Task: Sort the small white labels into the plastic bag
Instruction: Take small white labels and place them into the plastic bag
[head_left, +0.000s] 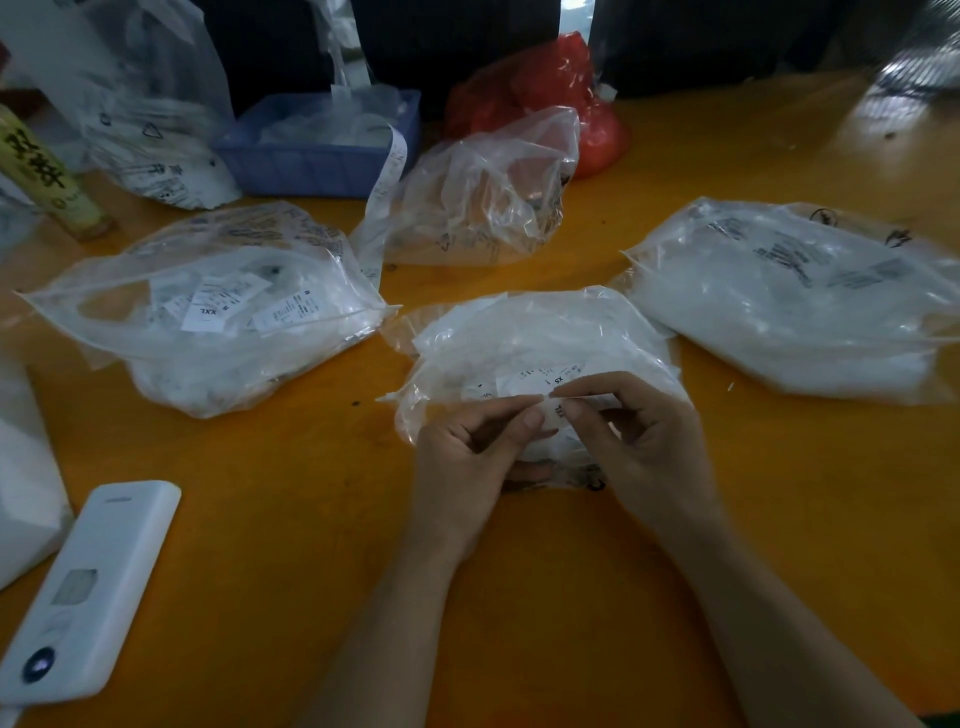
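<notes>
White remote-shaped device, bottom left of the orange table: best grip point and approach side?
Grip the flat white remote-shaped device across its narrow width, mid-body, coming from above. It lies flat on the orange table, long and slim, angled away from the person; both long edges look exposed. A white bag sits close to its left, so favour the upper half. Both hands are busy at the centre bag.

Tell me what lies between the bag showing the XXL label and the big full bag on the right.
In the head view, the middle bag lies between the XXL bag and the right bag; both hands pinch at it.
</notes>
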